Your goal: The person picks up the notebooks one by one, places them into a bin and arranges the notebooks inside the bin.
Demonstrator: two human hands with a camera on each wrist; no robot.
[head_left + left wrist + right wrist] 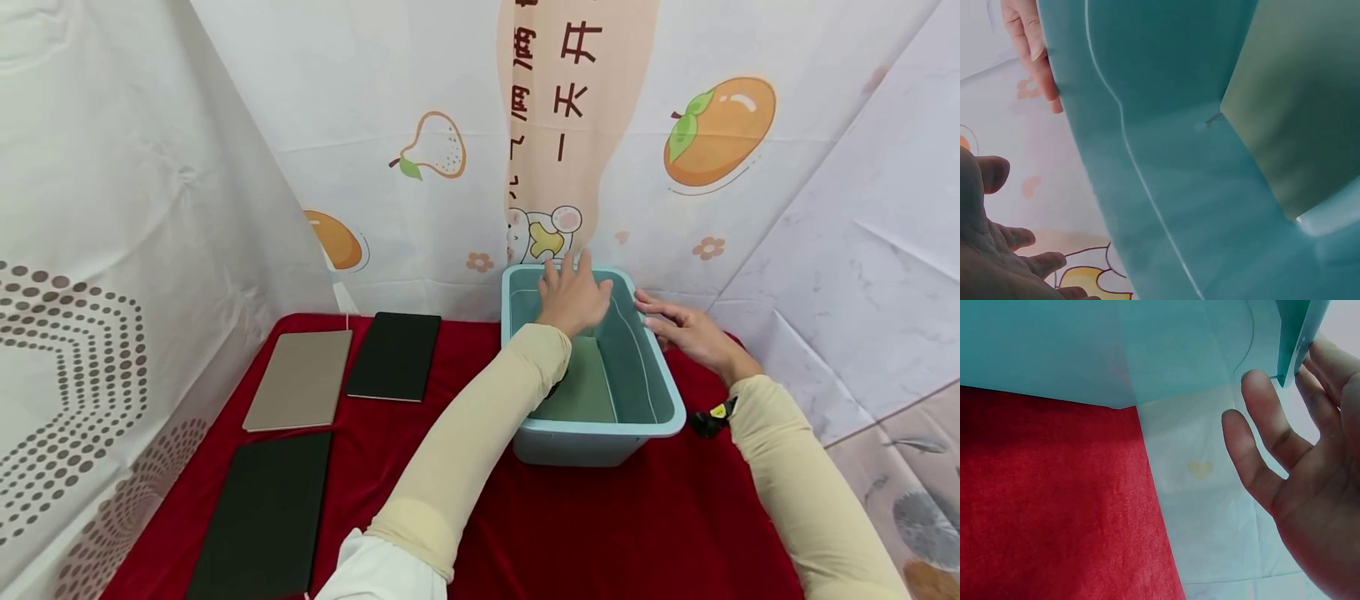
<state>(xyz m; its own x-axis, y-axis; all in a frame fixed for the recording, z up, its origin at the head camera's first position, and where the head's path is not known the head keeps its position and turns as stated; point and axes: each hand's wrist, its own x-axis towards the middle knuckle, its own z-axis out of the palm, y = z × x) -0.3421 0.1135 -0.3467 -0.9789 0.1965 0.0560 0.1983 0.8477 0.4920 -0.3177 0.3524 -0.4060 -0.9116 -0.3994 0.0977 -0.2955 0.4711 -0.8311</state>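
A blue-green plastic bin [600,427] stands on the red cloth near the back wall. My left hand [573,296] is over the bin's far end, fingers spread and holding nothing. On the right, my right hand [693,337] has its fingers against the outside of the bin's rim; the right wrist view shows two of them stretched out below the rim. A flat grey-green notebook-like piece [588,387] lies on the bin's floor, partly hidden by the left forearm. Along the inner wall runs a thin white line [1124,128].
Left of the bin lie a beige notebook [300,379], a small black notebook [395,357] and a larger black one [262,517]. A white printed curtain [420,233] hangs right behind the bin. Red cloth [637,533] covers the table.
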